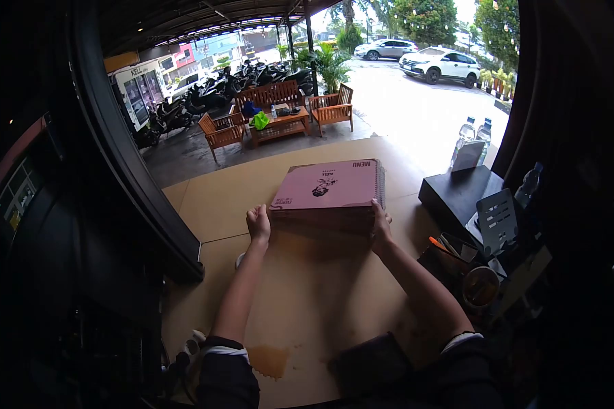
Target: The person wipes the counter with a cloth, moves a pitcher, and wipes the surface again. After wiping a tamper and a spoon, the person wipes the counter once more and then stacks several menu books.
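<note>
A stack of pink spiral-bound menus sits between my two hands over the far part of the wooden counter. The top one bears a dark figure and the word MENU, upside down from here; the coil binding runs along the right edge. My left hand is closed at the near left corner of the stack. On the right side, my right hand grips the near corner, thumb on top and fingers around the edge. Both arms reach straight forward.
At the right stand a black box, water bottles, a pen holder, a slotted metal stand and a cup. A dark flat object lies at the near edge. A dark frame borders the left.
</note>
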The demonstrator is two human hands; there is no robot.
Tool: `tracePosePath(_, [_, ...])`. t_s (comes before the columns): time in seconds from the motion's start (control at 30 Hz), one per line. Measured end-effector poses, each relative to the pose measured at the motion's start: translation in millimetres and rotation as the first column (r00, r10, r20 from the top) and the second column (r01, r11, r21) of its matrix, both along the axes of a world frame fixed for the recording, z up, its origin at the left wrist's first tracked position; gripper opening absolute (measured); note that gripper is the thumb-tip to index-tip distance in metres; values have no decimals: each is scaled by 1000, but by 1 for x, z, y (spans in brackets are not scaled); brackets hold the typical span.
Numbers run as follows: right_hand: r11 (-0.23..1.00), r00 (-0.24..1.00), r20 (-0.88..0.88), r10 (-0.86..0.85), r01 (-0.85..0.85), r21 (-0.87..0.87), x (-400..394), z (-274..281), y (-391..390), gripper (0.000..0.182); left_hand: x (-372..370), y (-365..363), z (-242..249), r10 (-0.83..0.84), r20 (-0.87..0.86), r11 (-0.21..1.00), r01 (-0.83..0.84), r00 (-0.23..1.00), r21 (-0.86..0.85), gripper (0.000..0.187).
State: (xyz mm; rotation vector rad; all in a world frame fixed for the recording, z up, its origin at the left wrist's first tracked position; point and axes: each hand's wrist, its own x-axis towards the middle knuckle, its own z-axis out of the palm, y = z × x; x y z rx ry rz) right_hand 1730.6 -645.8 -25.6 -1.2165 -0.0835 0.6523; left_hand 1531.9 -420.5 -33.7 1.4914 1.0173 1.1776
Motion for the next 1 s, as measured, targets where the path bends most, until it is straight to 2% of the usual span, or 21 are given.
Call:
tracePosePath(0.03, [999, 999, 0, -52, 52, 10, 6, -4, 7, 79, 5, 22, -6, 44, -77, 997, -39, 996, 70, 38])
tracePosePath(0.07, [999, 999, 7, -52, 52, 14, 9, -8, 13, 79, 7, 33, -3, -60, -143, 997, 65, 988, 31, 46])
tracePosePath(0.1, [993, 993, 40, -113, 114, -40, 10, -12, 19, 86, 11, 25, 8, -60, -136, 997, 65, 989, 34, 46])
tracePosePath(0.17, [979, 981, 79, -177, 184, -90, 15, -13, 28, 92, 21, 8, 24, -213, -32, 975, 210, 977, -75, 60])
tracePosePath(0.2, [977, 982, 69, -173, 181, -117, 17, -10, 29, 92, 44, 49, -18, -185, -99, 970, 166, 978, -177, 66])
tracePosePath(0.23, [973, 984, 58, -170, 177, -147, 19, -9, 28, 91, 47, 58, -24, -192, -98, 968, 172, 977, -180, 66])
tracePosePath(0.3, [969, 986, 65, -155, 165, -182, 29, -2, 32, 89, 49, 65, -27, -326, -251, 945, 314, 911, -88, 62])
tracePosePath(0.33, [971, 986, 69, -150, 160, -179, 34, 2, 35, 89, 49, 66, -31, -325, -254, 946, 311, 911, -94, 62])
tracePosePath(0.4, [979, 988, 77, -135, 145, -142, 44, 5, 46, 86, 43, 54, -19, -286, -396, 958, 246, 873, -150, 56])
tracePosePath(0.43, [981, 989, 71, -128, 137, -139, 51, 6, 51, 86, 41, 45, -12, -279, -401, 960, 239, 872, -148, 56])
tracePosePath(0.5, [980, 992, 92, -87, 102, -169, 60, 14, 59, 83, 40, 30, -5, -224, -357, 968, 164, 907, -190, 51])
tracePosePath(0.57, [974, 987, 146, -64, 94, -207, 71, 16, 70, 81, 37, 29, -9, -199, -340, 977, 156, 919, -149, 48])
tracePosePath(0.63, [951, 972, 233, -16, 87, -298, 88, 11, 86, 82, 40, 10, 3, -125, -347, 982, 66, 929, -178, 44])
tracePosePath(0.67, [951, 961, 277, 6, 80, -298, 88, 13, 89, 84, 56, 41, -43, -69, -323, 988, 18, 944, -156, 41])
tracePosePath(0.7, [952, 962, 272, 15, 69, -297, 96, 8, 96, 84, 52, 27, -30, -52, -365, 987, -8, 930, -161, 38])
tracePosePath(0.77, [947, 919, 393, 27, 102, -303, 104, 4, 109, 85, 49, 8, -18, 18, -274, 986, -63, 962, -157, 35])
tracePosePath(0.9, [934, 876, 475, 81, 99, -342, 110, 3, 115, 85, 50, 5, -17, 50, -302, 987, -93, 952, -131, 37])
tracePosePath(0.97, [931, 874, 478, 86, 100, -351, 112, 3, 116, 83, 50, 6, -21, 10, -272, 980, -64, 962, -190, 43])
tracePosePath(1.0, [926, 870, 486, 85, 112, -361, 111, 3, 116, 82, 52, 6, -24, 7, -185, 981, -42, 983, -190, 50])
